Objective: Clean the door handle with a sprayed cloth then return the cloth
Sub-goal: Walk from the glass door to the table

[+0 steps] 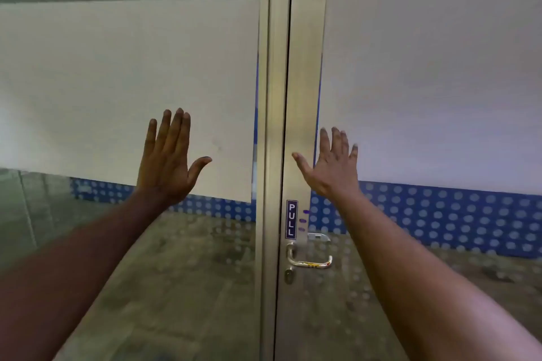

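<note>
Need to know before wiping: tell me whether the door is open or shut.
Shut, apparently: the door edge sits flush against the frame, only a thin dark seam between, above the handle.

left hand (pixel 167 161) raised, right hand (pixel 333 165) raised, empty

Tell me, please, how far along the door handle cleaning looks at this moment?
Nothing looks done: no cloth or spray bottle is in view. The left hand and right hand are both raised, open and empty, before the glass. The door handle, below the PULL sticker, is untouched. Fetching and spraying the cloth, wiping and returning it all remain.
</note>
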Tool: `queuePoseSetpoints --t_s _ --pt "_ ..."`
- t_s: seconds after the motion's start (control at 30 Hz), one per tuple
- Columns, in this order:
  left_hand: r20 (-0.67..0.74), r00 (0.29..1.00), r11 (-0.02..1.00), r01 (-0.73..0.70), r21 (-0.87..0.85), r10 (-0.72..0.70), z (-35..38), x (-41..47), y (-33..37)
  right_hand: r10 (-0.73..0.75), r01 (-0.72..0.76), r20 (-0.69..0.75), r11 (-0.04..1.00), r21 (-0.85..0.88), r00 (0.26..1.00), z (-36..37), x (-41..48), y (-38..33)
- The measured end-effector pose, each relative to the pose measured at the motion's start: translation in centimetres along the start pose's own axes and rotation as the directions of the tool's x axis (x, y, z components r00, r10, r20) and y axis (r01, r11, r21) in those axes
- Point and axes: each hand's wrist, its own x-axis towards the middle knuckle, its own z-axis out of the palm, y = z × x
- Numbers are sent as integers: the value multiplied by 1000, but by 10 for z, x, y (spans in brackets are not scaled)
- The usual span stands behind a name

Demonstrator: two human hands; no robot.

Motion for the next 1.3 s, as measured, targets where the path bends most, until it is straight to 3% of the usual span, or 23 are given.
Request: queuePoseSetpoints --t_s 0.17,0.73,1.1,1.3 --pt "14 999 997 40 69 -41 0 -28 -6 -36 35 52 999 32 998 25 -13 -14" --pt "314 932 969 116 217 -181 -13 -174 -40 -242 165 283 948 271 928 109 -92 -100" --pt "450 816 917 226 330 -363 -34 -289 -53 -396 263 406 901 344 824 175 -169 -178" --pt "504 702 857 327 399 -503 -60 -361 -63 -484 311 434 857 410 760 204 -220 -225"
